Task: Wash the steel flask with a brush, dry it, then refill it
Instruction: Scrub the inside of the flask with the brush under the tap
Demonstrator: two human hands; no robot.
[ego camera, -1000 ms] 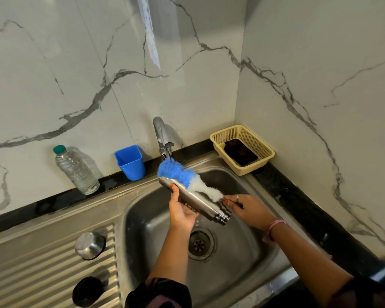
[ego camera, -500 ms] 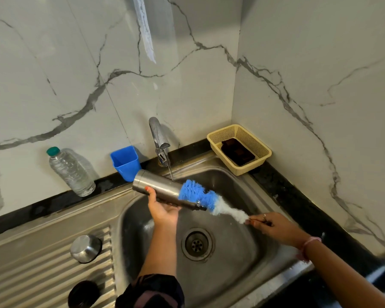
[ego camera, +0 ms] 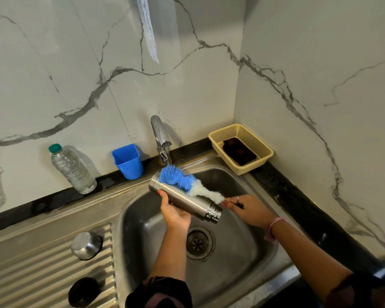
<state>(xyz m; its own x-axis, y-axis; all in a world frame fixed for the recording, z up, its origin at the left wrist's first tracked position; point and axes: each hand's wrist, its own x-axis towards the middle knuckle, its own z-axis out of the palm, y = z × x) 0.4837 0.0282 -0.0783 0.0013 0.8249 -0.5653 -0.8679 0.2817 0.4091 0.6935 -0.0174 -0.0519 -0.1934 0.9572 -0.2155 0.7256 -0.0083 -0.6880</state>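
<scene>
Sink point(ego camera: 129, 218) backdrop: left grip point(ego camera: 175, 213) round flask point(ego camera: 187, 200), right grip point(ego camera: 246, 207) pinching mostly hidden brush point(ego camera: 187, 182) handle.

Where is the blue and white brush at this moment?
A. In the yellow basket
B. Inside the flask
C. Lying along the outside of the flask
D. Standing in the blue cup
C: the brush lies along the outer wall of the steel flask, which the left hand holds over the sink.
</scene>
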